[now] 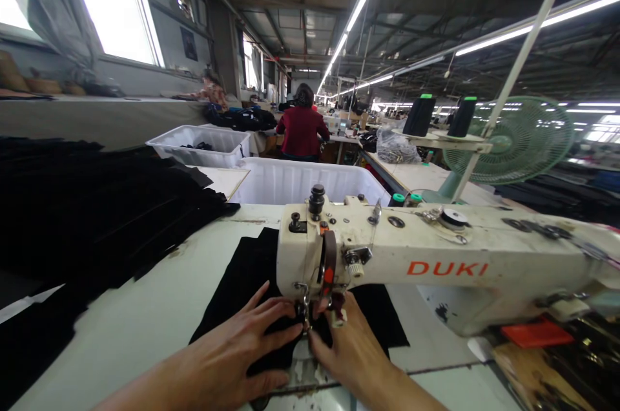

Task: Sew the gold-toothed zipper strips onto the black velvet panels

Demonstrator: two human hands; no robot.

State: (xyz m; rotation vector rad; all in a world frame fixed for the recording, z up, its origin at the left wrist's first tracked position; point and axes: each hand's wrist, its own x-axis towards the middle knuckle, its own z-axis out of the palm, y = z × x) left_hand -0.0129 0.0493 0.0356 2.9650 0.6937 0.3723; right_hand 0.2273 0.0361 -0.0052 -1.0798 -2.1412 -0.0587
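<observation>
A piece of black fabric (241, 288) lies flat under the head of a white sewing machine (378, 249). My left hand (232, 349) rests on the fabric left of the needle, fingers spread and fingertips close to the presser foot (306, 317). On the other side, my right hand (351, 346) lies against the fabric, its thumb stretched toward the presser foot and apart from the fingers. The machine head and thread parts partly hide the right fingertips. More of the fabric shows to the right, beyond that hand.
A large pile of black fabric pieces (97, 204) covers the table's left side. White plastic bins (310, 172) stand behind the machine. Black thread cones (419, 116) and a green fan (513, 139) are at right, near a red object (537, 333). A person in a maroon top (303, 130) sits ahead.
</observation>
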